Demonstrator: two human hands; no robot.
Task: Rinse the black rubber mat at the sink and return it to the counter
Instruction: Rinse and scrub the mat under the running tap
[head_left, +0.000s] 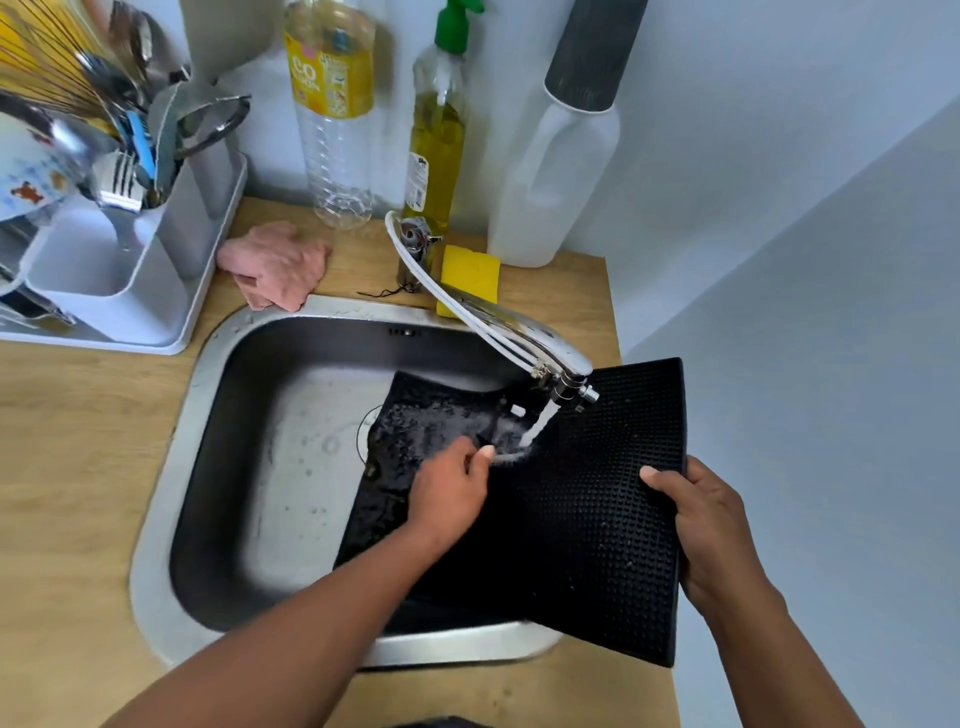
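The black rubber mat (582, 519), covered in small studs, slopes from the sink's right rim down into the steel sink (171, 478). Water runs from the chrome faucet (524, 332) onto the mat's wet upper left part. My right hand (711, 525) grips the mat's right edge, thumb on top. My left hand (449, 491) lies on the wet surface just beside the stream, fingers curled and pressing on the mat; whether it pinches the mat I cannot tell.
A yellow sponge (470, 275) and a pink cloth (275, 265) lie behind the sink. Three bottles (436, 119) stand by the wall. A white cutlery drainer (119, 260) sits at left on the wooden counter (67, 441). A wall rises at right.
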